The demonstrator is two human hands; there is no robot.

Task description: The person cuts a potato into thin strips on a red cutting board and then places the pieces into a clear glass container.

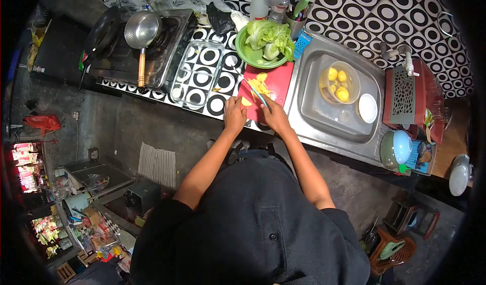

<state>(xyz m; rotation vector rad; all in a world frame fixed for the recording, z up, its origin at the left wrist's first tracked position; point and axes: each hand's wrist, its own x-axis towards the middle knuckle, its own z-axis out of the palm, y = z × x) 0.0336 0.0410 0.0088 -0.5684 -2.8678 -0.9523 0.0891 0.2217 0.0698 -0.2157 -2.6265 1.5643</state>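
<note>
My left hand point(235, 116) is closed at the near left edge of a red cutting board point(281, 82), its fingertips against a pale yellow potato piece point(246, 102). In my right hand point(275, 116) is a knife point(259, 96) with a light blue handle, its blade pointing away to the upper left. Cut yellow potato strips point(259, 85) lie in a loose pile on the board, just beyond both hands. A green bowl point(249, 57) with leafy lettuce point(271, 41) stands at the board's far end.
Right of the board is a steel sink point(296, 110) holding a tub of peeled potatoes point(342, 93) and a white bowl point(368, 108). To the left stand a glass dish point(197, 74) and a stove point(174, 47) bearing a wooden-handled pan point(143, 30). A red dish rack point(400, 95) is far right.
</note>
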